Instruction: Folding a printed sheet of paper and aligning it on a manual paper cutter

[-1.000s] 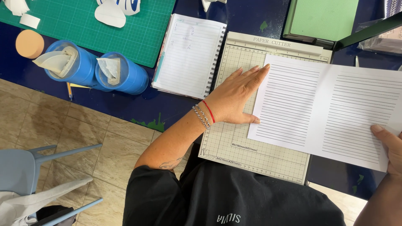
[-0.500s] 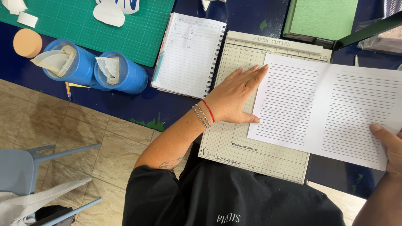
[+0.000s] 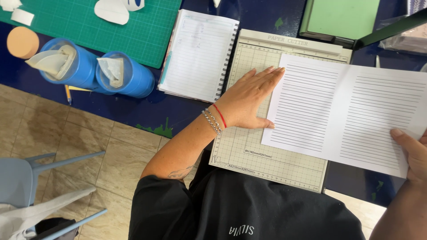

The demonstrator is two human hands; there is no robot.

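Setting: craft or stationery workshop. Evidence: dark blue work table [image 3: 133,111] flecked with green paint; gridded paper cutter [image 3: 267,155] at its near edge; green cutting mat [image 3: 89,22] at the far left corner; spiral notebook [image 3: 198,53]; two blue tubs [image 3: 106,73] of paper scraps; tiled floor [image 3: 89,146]; plastic chair [image 3: 26,178].

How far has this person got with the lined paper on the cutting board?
Done: the lined sheet lies on the gridded cutter board, partly overhanging its right side. In hand: the left hand lies flat at its left edge and the right hand holds its right corner. Left: the cutter arm is raised and the sheet looks uncut.
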